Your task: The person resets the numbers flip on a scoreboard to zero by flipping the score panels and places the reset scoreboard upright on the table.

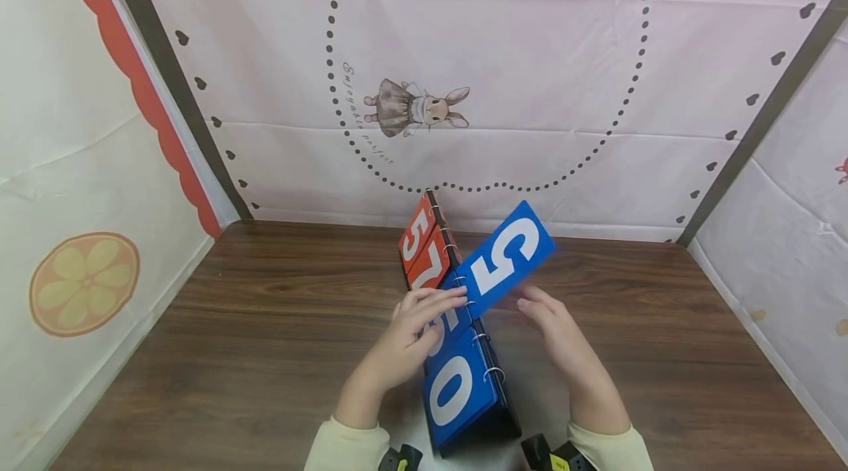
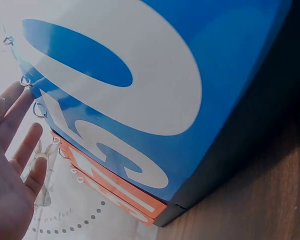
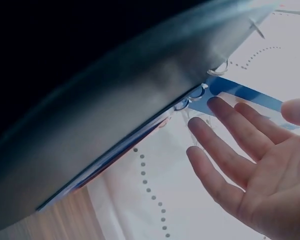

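Note:
A flip scoreboard with a black tent-shaped stand point(image 1: 486, 428) stands on the table, its number cards hung on metal rings. One blue card with a white 5 point(image 1: 506, 257) is turned up off the ridge and leans to the right. My left hand point(image 1: 407, 342) lies over the blue cards, its extended fingertips at the rings by the lifted card's base. To the right of the ridge, my right hand point(image 3: 260, 172) holds its fingers spread and relaxed beside the lifted card, gripping nothing. In the head view, the left hand partly covers another blue digit.
Nearest the body is a blue card with a white 0 point(image 1: 453, 391); red cards point(image 1: 430, 265) hang at the far end. A brown wooden table point(image 1: 285, 324) lies beneath. Behind it rises a pale cloth point(image 1: 530, 88) with a printed rabbit; more cloth hangs at both sides.

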`<state>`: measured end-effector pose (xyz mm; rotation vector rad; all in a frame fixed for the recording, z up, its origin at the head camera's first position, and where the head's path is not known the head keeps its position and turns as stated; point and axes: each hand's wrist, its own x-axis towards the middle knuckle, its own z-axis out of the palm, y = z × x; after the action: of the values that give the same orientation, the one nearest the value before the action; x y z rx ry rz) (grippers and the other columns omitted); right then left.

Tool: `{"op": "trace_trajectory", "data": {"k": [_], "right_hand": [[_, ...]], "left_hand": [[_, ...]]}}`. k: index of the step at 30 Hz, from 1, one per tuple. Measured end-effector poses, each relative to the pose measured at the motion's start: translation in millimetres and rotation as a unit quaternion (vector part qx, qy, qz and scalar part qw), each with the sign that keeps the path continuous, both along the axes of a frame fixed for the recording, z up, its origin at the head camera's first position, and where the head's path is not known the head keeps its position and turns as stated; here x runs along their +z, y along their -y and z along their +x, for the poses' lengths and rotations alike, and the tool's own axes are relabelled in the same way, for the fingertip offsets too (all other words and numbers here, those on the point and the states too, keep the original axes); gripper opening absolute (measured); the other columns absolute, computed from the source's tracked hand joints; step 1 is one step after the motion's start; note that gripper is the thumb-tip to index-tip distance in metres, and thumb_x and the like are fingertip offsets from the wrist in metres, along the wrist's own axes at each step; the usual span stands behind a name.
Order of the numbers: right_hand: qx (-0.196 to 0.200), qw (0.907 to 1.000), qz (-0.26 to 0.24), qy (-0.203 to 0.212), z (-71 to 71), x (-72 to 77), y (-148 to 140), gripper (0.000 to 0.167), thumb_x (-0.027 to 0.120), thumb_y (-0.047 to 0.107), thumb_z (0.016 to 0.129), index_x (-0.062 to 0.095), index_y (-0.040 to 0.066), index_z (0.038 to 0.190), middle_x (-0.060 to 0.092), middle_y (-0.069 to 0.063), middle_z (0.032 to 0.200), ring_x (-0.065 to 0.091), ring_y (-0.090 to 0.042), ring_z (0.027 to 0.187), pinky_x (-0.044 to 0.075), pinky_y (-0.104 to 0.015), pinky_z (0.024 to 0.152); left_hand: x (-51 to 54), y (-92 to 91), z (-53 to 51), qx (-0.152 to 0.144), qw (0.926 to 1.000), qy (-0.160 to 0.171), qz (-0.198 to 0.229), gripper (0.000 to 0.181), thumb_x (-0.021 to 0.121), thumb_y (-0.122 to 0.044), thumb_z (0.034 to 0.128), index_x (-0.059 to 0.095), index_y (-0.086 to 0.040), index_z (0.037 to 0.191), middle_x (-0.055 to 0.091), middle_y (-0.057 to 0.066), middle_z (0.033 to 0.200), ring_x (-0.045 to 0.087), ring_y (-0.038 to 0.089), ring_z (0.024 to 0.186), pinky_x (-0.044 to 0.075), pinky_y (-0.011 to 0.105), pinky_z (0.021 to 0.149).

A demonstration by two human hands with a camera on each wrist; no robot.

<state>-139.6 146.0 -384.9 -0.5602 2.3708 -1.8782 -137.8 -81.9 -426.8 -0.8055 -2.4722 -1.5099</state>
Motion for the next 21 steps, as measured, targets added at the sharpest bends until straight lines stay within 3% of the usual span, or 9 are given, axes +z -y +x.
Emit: {"op": "trace_trajectory", "data": {"k": [8,13,17,21], "right_hand": [[0.078,0.9955,-0.018,-0.052,-2.4,-2.7,4,0.041,0.03,0.023,0.101,0.043,0.002,0.134,0.048,-0.016,0.134,0.044,-0.035,0.122,0.029,-0.063,0.096],[0.097,0.9932,-0.011,-0.065,-2.3,-3.5,7,0.039,0.029,0.02,0.101,0.046,0.002,0.132,0.049,-0.014,0.133,0.044,-0.029,0.123,0.03,-0.06,0.096],[0.117,0.9908,-0.008,-0.068,-2.3,-4.1,10,0.037,0.03,0.016,0.101,0.047,0.004,0.132,0.05,-0.009,0.134,0.042,-0.021,0.125,0.03,-0.057,0.098],[0.129,0.9891,-0.002,-0.072,-1.0,-5.7,13,0.036,0.032,0.011,0.101,0.048,0.006,0.132,0.048,-0.008,0.136,0.04,-0.024,0.127,0.028,-0.059,0.099]], "left_hand": [[1.1,1.0,1.8,-0.002,1.0,0.009,0.0,0.045,0.048,-0.008,0.0927,0.051,-0.028,0.132,0.041,-0.019,0.138,0.027,0.01,0.124,0.028,0.055,0.098],[2.3,1.3,2.2,0.003,0.9999,0.014,0.008,0.042,0.049,-0.009,0.092,0.053,-0.024,0.131,0.045,-0.014,0.135,0.028,0.013,0.123,0.03,0.055,0.097],[1.7,3.2,3.1,0.009,0.9998,0.015,0.013,0.041,0.049,-0.01,0.0909,0.053,-0.023,0.129,0.043,-0.005,0.134,0.028,0.02,0.124,0.032,0.056,0.096],[-0.5,5.7,3.6,0.024,0.9992,0.022,0.022,0.041,0.05,-0.009,0.0901,0.053,-0.021,0.129,0.038,0.005,0.137,0.028,0.028,0.126,0.034,0.06,0.094]]}}
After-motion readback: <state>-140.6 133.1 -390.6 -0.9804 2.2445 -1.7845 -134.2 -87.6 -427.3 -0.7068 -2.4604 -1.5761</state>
